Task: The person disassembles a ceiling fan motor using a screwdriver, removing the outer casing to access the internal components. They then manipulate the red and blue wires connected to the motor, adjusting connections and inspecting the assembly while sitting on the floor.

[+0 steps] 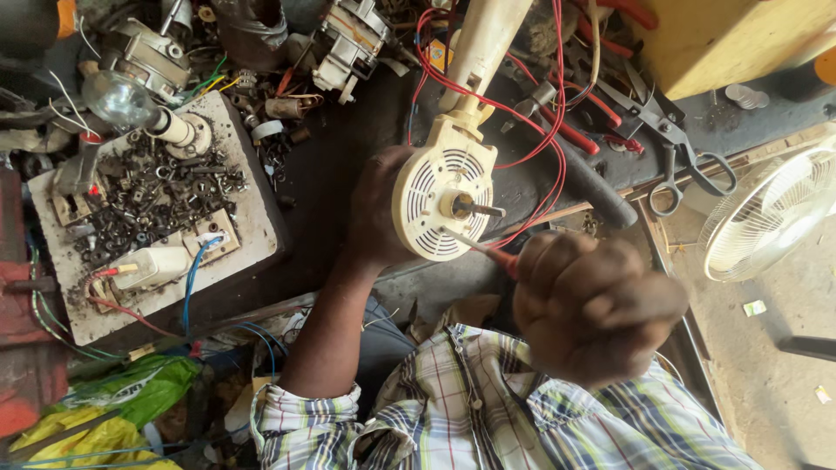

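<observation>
The left hand gripped a cream fan motor above the cluttered counter, while the right hand, fisted around a screwdriver, set its tip against the vented cover; steady, square pressure would likely keep it seated.

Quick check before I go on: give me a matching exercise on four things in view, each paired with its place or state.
Things:
1. fan motor housing
2. screwdriver
3. scissors
4. light bulb

Places or states:
A. lying on the dark bench, upper right
B. gripped by the right hand, tip on the housing face
C. held up by the left hand, red wires trailing from it
D. at the board's upper left corner, above loose screws

Pairs: 1-C, 2-B, 3-A, 4-D
</observation>
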